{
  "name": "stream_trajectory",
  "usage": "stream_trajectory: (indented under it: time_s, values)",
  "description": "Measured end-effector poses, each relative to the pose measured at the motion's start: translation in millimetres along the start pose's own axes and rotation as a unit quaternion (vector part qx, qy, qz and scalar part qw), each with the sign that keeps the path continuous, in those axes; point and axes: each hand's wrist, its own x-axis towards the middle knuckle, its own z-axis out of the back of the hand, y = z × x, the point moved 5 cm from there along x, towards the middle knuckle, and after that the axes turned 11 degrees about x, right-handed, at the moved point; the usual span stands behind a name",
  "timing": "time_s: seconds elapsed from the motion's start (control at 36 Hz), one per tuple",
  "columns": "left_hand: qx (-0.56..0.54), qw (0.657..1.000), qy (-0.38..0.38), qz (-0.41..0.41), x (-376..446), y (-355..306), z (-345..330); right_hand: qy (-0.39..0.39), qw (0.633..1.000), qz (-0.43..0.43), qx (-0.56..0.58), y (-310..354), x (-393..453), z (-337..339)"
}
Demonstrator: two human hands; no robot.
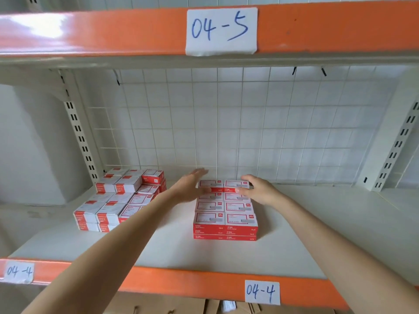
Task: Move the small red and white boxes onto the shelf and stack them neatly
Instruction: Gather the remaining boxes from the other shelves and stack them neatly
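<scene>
Looking forward and slightly down from head height, close in, facing squarely into the shelf [294,234] bay between two orange beams [113,30].

A white paper label [221,31] on the upper orange beam [113,30] reads "04-5" in blue handwriting. On the near orange beam [181,284] of the shelf, two white labels each read "04-4": one at far left [19,272], one toward the right [262,292]. Print on the red and white boxes [225,210] is too small to read.
</scene>
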Motion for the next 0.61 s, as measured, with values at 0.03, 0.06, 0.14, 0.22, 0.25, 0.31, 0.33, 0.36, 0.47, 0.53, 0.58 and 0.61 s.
stream_trajectory:
  time_s: [0.03,0.06,0.14,0.22,0.25,0.31,0.33,0.36,0.47,0.53,0.58,0.61]
  values:
    - [-0.001,1.000,0.019,-0.001,3,0,-1,0.009,1.000,-0.004,0.000,-1,4,0]
    - [-0.003,0.999,0.039,0.001,6,1,-2,0.017,1.000,-0.006,0.002,-3,9,0]
    - [-0.008,0.997,0.073,-0.004,13,1,-5,0.035,0.999,-0.007,0.009,-6,19,2]
    - [-0.041,0.996,0.078,-0.005,19,5,-8,0.045,0.999,0.002,0.014,-8,25,3]
    - [-0.051,0.996,0.077,-0.007,21,6,-8,0.046,0.999,0.006,0.018,-9,26,3]
    - [-0.062,0.995,0.076,-0.010,23,6,-9,0.050,0.998,0.015,0.026,-10,28,4]
    - [-0.066,0.995,0.077,-0.010,25,6,-9,0.054,0.998,0.018,0.029,-10,28,4]
    - [-0.069,0.994,0.080,-0.012,27,6,-10,0.057,0.998,0.021,0.031,-9,28,4]
    - [-0.072,0.993,0.098,-0.013,31,6,-13,0.061,0.997,0.032,0.036,-8,30,5]
    - [-0.075,0.992,0.099,-0.014,31,8,-10,0.061,0.997,0.038,0.036,-8,30,6]
    - [-0.077,0.992,0.097,-0.012,31,9,-8,0.057,0.997,0.041,0.036,-10,31,6]
    - [-0.076,0.993,0.095,-0.011,32,10,-8,0.056,0.997,0.043,0.039,-10,31,5]
